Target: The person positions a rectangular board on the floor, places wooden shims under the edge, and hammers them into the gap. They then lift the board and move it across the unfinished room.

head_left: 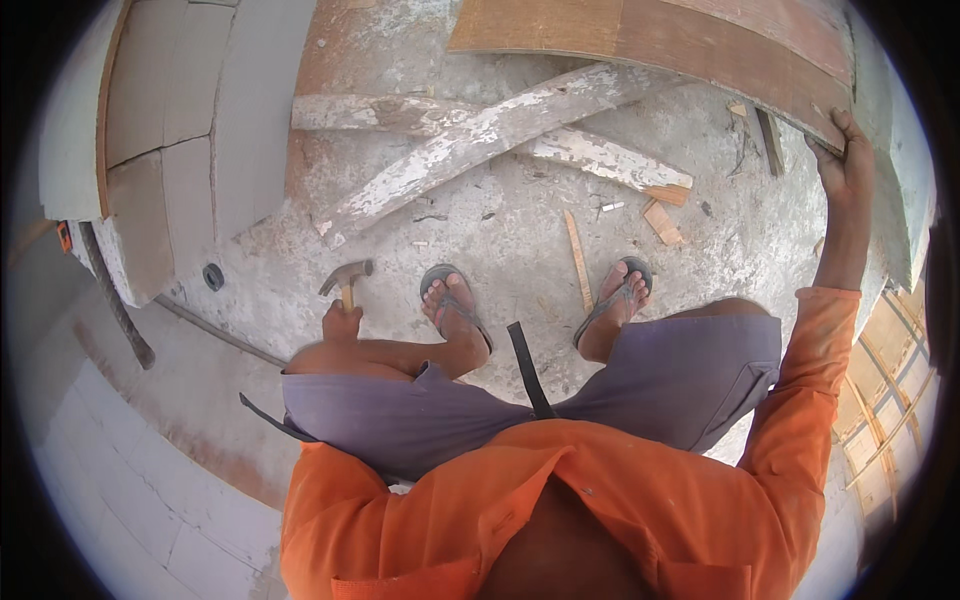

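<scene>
In my left hand (342,324) is a claw hammer (347,277), held by its wooden handle with the steel head up, left of my sandalled feet. My right hand (848,152) reaches out to the far right. Its fingers are closed round the near right corner of a brown plywood sheet (720,68). The sheet stretches along the far side, and its upper part runs out of view. Beneath it, the far end of a long plank (480,150) spotted with white is partly hidden. This plank lies crosswise over a second white-spotted plank (610,160).
Small wood offcuts (662,222) and a thin strip (578,258) lie on the dusty concrete floor (520,235). A grey block wall (180,130) stands at the left, with a dark rod (118,295) beside it. A dark ring (213,277) lies nearby. Wooden battens (885,440) show at the right.
</scene>
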`<state>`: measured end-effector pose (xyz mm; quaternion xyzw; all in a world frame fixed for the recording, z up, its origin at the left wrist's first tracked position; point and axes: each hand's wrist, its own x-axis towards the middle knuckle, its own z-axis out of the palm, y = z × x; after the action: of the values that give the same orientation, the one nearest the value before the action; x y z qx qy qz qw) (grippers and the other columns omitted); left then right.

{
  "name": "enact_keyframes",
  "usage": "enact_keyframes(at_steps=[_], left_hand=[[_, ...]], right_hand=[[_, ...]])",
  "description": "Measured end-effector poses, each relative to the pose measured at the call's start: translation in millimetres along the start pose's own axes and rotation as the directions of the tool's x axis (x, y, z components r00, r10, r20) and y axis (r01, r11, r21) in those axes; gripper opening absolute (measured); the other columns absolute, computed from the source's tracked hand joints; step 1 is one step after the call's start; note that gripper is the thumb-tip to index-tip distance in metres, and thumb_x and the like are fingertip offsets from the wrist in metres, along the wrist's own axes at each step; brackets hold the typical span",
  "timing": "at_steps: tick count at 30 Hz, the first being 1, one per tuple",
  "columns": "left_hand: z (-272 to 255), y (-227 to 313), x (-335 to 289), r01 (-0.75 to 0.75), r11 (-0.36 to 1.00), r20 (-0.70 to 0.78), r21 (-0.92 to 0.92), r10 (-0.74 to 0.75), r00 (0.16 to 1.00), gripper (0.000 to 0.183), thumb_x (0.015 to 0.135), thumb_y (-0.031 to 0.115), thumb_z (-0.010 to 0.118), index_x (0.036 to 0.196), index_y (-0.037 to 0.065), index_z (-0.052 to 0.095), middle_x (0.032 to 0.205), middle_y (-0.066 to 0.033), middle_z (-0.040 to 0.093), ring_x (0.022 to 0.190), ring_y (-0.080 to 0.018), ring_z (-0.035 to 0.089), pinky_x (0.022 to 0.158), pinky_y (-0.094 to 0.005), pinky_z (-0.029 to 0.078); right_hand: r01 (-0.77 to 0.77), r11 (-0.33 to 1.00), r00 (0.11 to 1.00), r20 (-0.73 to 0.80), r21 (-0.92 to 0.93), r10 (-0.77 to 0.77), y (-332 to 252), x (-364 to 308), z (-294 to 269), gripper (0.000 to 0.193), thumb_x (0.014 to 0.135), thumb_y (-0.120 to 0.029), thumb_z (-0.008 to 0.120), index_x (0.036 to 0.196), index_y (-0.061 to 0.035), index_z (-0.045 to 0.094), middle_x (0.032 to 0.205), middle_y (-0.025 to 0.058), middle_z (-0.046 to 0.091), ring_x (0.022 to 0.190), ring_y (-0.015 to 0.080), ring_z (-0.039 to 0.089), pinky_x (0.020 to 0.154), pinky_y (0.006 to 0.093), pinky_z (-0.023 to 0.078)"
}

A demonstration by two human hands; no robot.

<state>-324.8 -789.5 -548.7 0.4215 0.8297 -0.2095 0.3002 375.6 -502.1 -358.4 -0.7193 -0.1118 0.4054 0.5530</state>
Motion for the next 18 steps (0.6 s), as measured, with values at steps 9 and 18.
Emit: enact_keyframes(at_steps=[9, 18], left_hand=[[-142, 117, 46, -0.25, 0.934, 0.036, 0.255, 0.249, 0.968, 0.039, 0.066, 0.033, 0.064, 0.075, -0.004, 0.066, 0.069, -0.0249, 0.063, 0.073, -0.0328, 0.066, 0.066, -0.0395, 0.05], [-209, 200, 22, -0.494, 0.818, -0.129, 0.296, 0.546, 0.828, 0.035, 0.067, 0.023, 0.067, 0.094, 0.0, 0.065, 0.091, -0.0197, 0.065, 0.086, -0.0343, 0.063, 0.075, -0.0408, 0.049]], right_hand=[[0.056, 0.982, 0.998, -0.046, 0.183, -0.049, 24, 18, -26, 0.028, 0.093, -0.009, 0.043, 0.115, 0.0081, 0.047, 0.114, 0.0187, 0.052, 0.107, 0.0284, 0.051, 0.093, 0.0456, 0.044], [0.168, 0.963, 0.922, 0.312, 0.209, -0.229, 12, 5, -8, 0.021, 0.084, -0.018, 0.044, 0.098, -0.006, 0.055, 0.094, 0.0096, 0.061, 0.086, 0.0223, 0.058, 0.068, 0.0411, 0.047]])
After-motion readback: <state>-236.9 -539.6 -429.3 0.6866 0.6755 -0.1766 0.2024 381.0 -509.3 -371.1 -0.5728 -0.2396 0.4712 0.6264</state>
